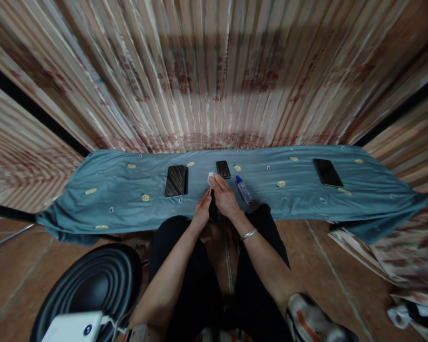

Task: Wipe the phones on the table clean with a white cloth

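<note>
White wipe (210, 178), mid-frame, sits pinched in the right hand (225, 194); likely light, soft and tearable, best gripped bunched. Whether the left hand (202, 209) grips anything, I cannot tell.

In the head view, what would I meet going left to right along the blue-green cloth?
Dark glossy device, left hand, white piece, small black device, blue-capped bottle, black tablet-like device. The right hand overlaps several, so I left it out.
</note>
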`<state>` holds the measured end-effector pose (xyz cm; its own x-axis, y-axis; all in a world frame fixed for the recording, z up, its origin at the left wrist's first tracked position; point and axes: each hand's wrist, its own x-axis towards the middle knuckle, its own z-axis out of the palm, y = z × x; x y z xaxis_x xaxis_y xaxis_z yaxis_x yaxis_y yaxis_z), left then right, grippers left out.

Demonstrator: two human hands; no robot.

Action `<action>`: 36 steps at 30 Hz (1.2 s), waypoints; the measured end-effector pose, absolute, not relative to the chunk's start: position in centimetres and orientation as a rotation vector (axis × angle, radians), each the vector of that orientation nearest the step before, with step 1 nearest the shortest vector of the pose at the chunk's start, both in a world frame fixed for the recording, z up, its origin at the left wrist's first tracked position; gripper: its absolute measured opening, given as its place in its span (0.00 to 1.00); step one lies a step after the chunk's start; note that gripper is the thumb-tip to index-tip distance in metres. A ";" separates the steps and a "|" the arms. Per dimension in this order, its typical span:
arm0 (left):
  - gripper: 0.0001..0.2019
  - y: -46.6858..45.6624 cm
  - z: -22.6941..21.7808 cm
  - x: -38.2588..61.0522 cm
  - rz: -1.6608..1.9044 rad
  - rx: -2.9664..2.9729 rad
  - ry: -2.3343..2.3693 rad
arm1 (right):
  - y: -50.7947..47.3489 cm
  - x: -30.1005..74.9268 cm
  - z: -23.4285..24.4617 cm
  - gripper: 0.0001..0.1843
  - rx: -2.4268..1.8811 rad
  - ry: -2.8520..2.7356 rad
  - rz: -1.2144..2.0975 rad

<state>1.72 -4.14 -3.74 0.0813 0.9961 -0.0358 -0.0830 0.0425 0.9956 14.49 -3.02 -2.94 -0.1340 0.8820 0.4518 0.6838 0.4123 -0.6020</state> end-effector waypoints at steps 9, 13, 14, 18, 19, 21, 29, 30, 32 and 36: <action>0.33 -5.9 -2.0 2.1 0.952 0.919 1.027 | -2.0 15.2 -3.1 0.31 -1.368 -1.747 0.430; 0.35 -6.3 -1.5 2.0 0.909 0.888 1.016 | -1.8 15.4 -3.1 0.29 -1.398 -1.679 0.461; 0.34 -6.3 -1.4 2.0 0.902 0.868 1.023 | -1.7 15.5 -3.1 0.29 -1.414 -1.665 0.472; 0.34 -6.2 -0.9 2.0 0.902 0.790 1.025 | -1.5 15.8 -3.4 0.28 -1.488 -1.629 0.521; 0.33 -6.3 -0.7 2.0 0.909 0.783 1.019 | -1.4 15.8 -3.5 0.28 -1.502 -1.619 0.529; 0.32 -6.3 -0.5 1.9 0.928 0.788 1.010 | -1.3 15.8 -3.8 0.27 -1.523 -1.586 0.544; 0.32 -6.4 -0.2 1.7 0.963 0.777 0.955 | -1.2 15.3 -4.4 0.25 -1.615 -1.422 0.630; 0.31 -6.4 -0.2 1.6 0.967 0.772 0.947 | -1.2 15.2 -4.3 0.25 -1.631 -1.410 0.643; 0.30 -6.4 0.0 1.6 0.977 0.762 0.922 | -1.3 15.1 -4.0 0.25 -1.660 -1.391 0.659; 0.28 -6.3 0.3 1.6 0.994 0.728 0.893 | -1.4 15.0 -3.7 0.24 -1.705 -1.372 0.674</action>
